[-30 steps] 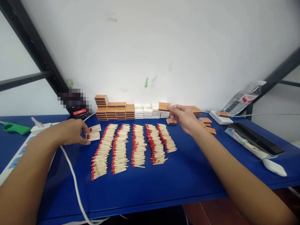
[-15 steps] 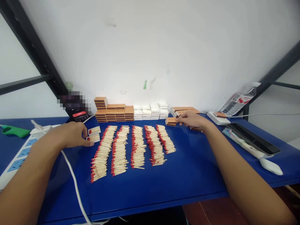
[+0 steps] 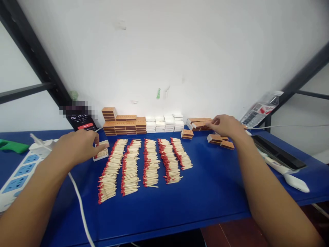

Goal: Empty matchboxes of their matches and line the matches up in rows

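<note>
Left hand (image 3: pixel 77 145) is lying low on the blue table (image 3: pixel 205 192), fingers loosely curled, fingertips resting on two small open trays of matches (image 3: pixel 101 151) just left of the match rows; can't tell if it's actually pinching one. Five rows of red-tipped matches (image 3: pixel 146 161) are lying side by side mid-table. Behind them orange matchboxes (image 3: pixel 123 124) are sitting stacked by the wall, exact count unclear, then white inner trays (image 3: pixel 164 123) in four short stacks. A small pile of two orange sleeves (image 3: pixel 187 134) is sitting alone just right of the rows. Right hand (image 3: pixel 226 125) is reaching to the far right orange stack (image 3: pixel 199 122), thumb and forefinger closing on its top sleeve, other fingers curled. Three or so loose sleeves (image 3: pixel 220 141) are lying just below that hand
</note>
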`<state>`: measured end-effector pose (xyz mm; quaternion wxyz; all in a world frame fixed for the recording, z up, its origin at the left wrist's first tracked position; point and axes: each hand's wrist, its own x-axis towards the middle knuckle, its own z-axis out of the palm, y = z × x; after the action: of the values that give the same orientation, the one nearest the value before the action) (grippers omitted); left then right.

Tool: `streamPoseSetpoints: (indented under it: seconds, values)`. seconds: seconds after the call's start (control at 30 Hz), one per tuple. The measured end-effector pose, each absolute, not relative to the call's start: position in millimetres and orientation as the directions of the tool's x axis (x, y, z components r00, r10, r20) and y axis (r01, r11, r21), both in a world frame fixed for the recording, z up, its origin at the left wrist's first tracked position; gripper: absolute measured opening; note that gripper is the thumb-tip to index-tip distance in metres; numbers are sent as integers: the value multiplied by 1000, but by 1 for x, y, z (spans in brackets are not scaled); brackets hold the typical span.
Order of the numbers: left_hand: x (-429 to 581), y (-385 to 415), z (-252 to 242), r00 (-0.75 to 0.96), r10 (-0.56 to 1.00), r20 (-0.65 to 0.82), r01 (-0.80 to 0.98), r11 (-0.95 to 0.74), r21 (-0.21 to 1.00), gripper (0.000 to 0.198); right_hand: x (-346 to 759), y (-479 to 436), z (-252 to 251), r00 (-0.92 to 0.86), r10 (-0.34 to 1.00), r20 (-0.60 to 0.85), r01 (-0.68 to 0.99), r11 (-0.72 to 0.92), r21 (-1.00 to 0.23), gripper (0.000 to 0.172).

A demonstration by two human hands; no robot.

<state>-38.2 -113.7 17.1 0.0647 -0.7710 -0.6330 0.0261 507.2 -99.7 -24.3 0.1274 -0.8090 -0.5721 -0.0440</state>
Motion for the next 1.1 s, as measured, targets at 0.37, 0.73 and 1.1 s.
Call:
streamPoseSetpoints:
  seconds: [0.37,0.73,1.1]
  values:
    - [-18,-121,12,299,946,126,941,-270,-203,59,531,-109,-30,165,982,-89,985,-169,-36,45]
    - [13,-133,-6,570,779,260,817,-572,-78,46,475,-131,-7,10,973,-231,952,-80,-297,20]
    - [21,-139,-10,663,705,253,742,-664,-95,47,442,-138,-13,-15,993,-120,972,-13,-233,37]
